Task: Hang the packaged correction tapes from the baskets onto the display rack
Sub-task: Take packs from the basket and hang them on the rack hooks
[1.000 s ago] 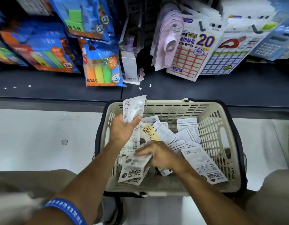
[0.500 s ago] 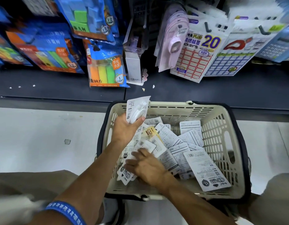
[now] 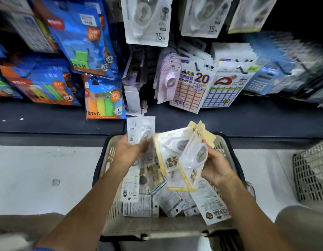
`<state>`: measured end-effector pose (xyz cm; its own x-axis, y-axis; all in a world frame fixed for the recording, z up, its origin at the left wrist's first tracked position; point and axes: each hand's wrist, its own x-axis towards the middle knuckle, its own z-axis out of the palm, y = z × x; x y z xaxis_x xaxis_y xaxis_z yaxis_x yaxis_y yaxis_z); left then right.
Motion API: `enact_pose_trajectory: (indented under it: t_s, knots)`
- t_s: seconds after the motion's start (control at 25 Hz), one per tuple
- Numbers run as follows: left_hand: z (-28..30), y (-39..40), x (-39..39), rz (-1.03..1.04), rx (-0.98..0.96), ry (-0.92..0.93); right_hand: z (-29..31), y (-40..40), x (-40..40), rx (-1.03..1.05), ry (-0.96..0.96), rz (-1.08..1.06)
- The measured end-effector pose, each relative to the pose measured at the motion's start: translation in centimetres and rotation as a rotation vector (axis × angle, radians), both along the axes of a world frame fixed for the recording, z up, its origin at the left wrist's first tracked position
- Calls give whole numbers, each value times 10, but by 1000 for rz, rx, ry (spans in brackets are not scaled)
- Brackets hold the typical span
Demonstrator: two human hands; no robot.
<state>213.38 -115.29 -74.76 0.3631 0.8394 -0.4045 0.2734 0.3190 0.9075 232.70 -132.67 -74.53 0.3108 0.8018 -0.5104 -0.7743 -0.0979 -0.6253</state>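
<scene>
Both hands hover over the basket point(image 3: 227, 142): the left hand point(image 3: 129, 153) grips one white pack point(image 3: 140, 130) upright, the right hand point(image 3: 216, 164) clutches yellow-edged packs point(image 3: 177, 151) (fanned, long axes tilted). The hanging correction tapes point(image 3: 148, 20) lie straight ahead and above, nearer the left hand.

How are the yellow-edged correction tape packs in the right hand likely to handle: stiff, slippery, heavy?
The yellow-edged packs are probably light: the right hand pinches several fanned out by one side. Their flat cards look fairly stiff, as none droops. The clear glossy blisters may slide against each other, so the fan could slip.
</scene>
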Motion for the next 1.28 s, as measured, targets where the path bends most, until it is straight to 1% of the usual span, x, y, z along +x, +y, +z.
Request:
enact_pose_trajectory:
  t_s: [0.08, 0.16, 0.28, 0.36, 0.44, 0.52, 0.6, 0.68, 0.76, 0.8, 0.88, 1.0, 1.08, 1.16, 1.2, 1.28]
  knots:
    - [-8, -21, 0, -130, -225, -9, -2, -10, -3, 29, 37, 1]
    - [-16, -43, -2, -221, -465, -59, -11, -15, -9, -49, 20, 32]
    - [-30, -56, -7, -337, -560, -60, -32, -23, -15, -246, -24, 61]
    - [-42, -56, -10, -342, -688, -108, -46, -30, -18, -308, -24, 88]
    - [-51, -54, -13, -385, -802, -148, -59, -40, -21, -333, 26, 69]
    - [-59, -54, -13, -498, -819, -115, -68, -48, -22, -371, 57, 45]
    - [-65, -57, -10, -634, -778, -46, -76, -54, -23, -425, 89, 21]
    - [-68, -68, -4, -693, -736, 50, -84, -58, -25, -463, 110, 13]
    - [-73, -79, 1, -682, -688, 146, -88, -56, -29, -481, 91, 37]
    - [-75, -83, 3, -680, -679, 140, -89, -53, -31, -475, 84, 50]
    - [-76, -88, 7, -661, -708, 66, -89, -47, -34, -457, 70, 59]
    - [-74, -86, 14, -554, -740, 7, -90, -43, -39, -425, 29, 13]
    - [-81, -89, 18, -526, -705, 66, -93, -45, -44, -370, -2, 15]
    - [-91, -93, 16, -501, -613, 162, -97, -50, -49, -345, -57, 60]
    - [-95, -94, 14, -475, -601, 179, -99, -52, -50, -343, -89, 77]
    - [-103, -93, 8, -436, -642, 166, -104, -55, -46, -383, -113, 52]
